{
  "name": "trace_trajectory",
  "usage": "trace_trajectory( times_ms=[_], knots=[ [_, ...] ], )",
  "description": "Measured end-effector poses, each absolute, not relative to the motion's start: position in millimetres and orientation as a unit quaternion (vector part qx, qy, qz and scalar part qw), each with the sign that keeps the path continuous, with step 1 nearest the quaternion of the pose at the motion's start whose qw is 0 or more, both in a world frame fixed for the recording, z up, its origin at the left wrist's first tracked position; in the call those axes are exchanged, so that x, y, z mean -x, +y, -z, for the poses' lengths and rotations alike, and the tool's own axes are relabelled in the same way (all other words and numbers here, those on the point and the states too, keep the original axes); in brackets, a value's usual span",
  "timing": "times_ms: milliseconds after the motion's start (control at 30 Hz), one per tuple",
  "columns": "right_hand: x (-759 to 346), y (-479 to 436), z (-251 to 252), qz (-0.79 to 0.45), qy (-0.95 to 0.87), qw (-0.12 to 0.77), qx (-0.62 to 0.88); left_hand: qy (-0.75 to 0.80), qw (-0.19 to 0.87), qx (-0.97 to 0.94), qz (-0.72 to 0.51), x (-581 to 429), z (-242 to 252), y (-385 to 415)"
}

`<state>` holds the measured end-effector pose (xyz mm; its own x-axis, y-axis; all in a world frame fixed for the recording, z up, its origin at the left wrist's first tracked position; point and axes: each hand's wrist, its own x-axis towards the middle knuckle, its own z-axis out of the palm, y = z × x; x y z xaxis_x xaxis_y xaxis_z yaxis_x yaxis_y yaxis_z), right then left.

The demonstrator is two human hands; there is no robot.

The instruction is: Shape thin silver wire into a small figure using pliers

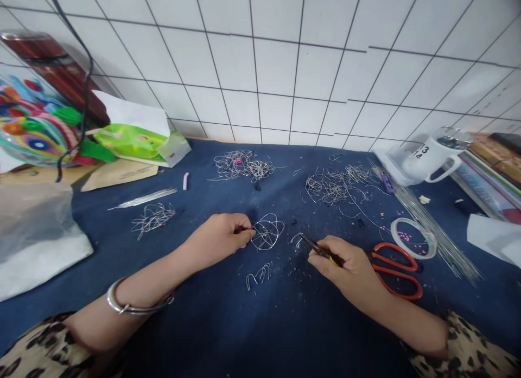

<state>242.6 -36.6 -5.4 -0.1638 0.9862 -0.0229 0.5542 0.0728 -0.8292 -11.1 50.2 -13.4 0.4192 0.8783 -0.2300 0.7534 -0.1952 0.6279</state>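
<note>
My left hand is closed in a pinch on the left edge of a looped wire figure that lies on the dark blue cloth. My right hand is closed round small pliers with a dark tip and a yellow handle; the tip points left at a short bent wire beside the figure. Below the figure lies a small row of bent wire pieces.
Red-handled scissors and a tape roll lie right of my right hand. Tangled wire heaps and straight wire bundles lie behind. A white mug, books, a green packet, a plastic bag.
</note>
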Motion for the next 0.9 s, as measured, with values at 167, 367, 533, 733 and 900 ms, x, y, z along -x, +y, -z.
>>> trace_trajectory(
  times_ms=[167, 367, 533, 733, 900],
  knots=[
    [-242, -37, 4, -0.363, -0.673, 0.293, 0.574, 0.540, 0.262, -0.794, -0.093, 8, 4, 47],
    [-242, -36, 4, -0.367, -0.672, 0.286, 0.576, 0.532, 0.247, -0.802, -0.114, 11, -2, 48],
    [-241, -37, 4, -0.367, -0.675, 0.285, 0.573, 0.479, 0.227, -0.817, -0.226, 10, 4, 49],
    [-240, -37, 4, -0.366, -0.674, 0.287, 0.574, 0.406, 0.242, -0.840, -0.266, 6, 17, 51],
    [-240, -36, 4, -0.363, -0.675, 0.291, 0.573, 0.383, 0.250, -0.855, -0.246, 3, 23, 54]
  ],
)
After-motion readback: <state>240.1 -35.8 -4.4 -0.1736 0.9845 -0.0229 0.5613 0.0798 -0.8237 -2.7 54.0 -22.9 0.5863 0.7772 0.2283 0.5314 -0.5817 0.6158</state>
